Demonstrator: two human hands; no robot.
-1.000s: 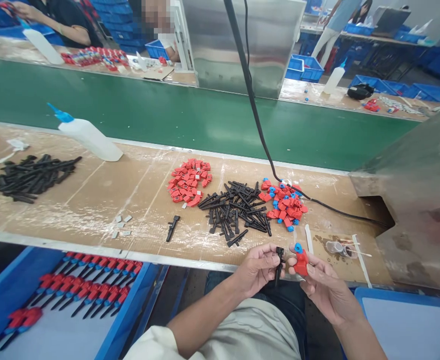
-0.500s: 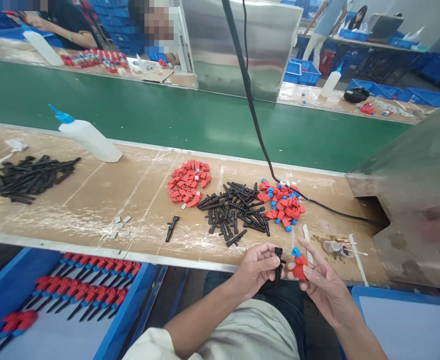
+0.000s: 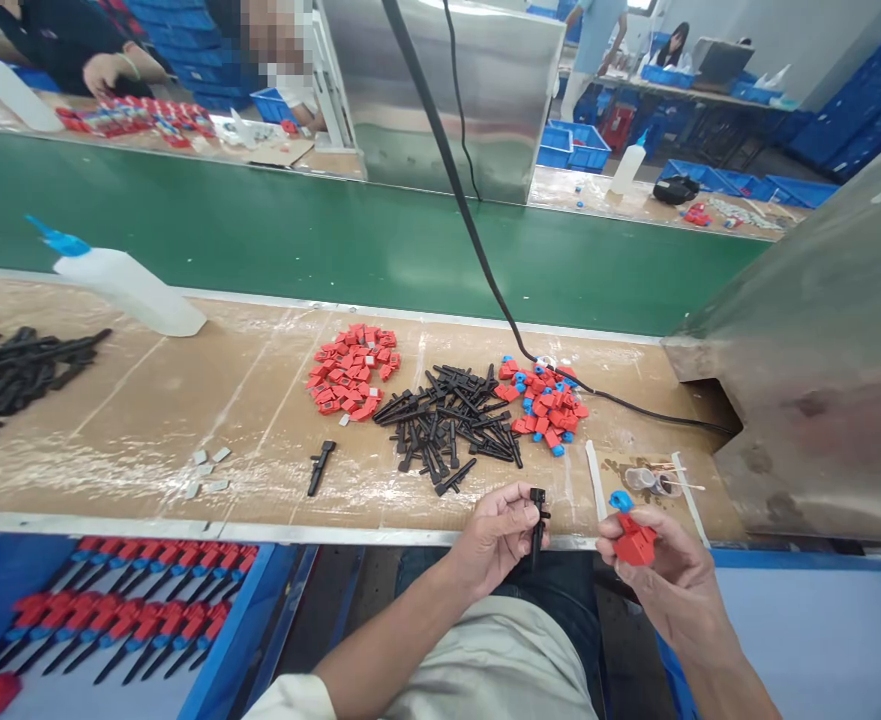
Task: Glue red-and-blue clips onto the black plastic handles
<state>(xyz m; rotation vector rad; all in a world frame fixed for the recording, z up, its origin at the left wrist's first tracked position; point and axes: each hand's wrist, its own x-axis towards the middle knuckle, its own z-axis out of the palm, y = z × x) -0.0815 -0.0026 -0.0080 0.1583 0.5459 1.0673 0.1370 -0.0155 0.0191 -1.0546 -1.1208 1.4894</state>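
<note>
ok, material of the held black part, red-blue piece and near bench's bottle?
Black part: probably moulded plastic, low sheen; uniformly dark with small side studs. Red-blue piece: likely plastic too, fairly matt; solid, even colours. Bottle: likely smooth plastic; cloudy, translucent-looking walls.

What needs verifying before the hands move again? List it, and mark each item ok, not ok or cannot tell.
1. Black part gripped by the left hand: ok, pinched between thumb and fingers.
2. Red-and-blue piece gripped by the right hand: ok, its blue end showing above the fingers.
3. The two held pieces touching: not ok, a clear gap lies between them.
4. Wet coating on the black part: cannot tell, too small to see.
5. More black parts on the bench: ok, a pile lies ahead of the left hand.
</note>
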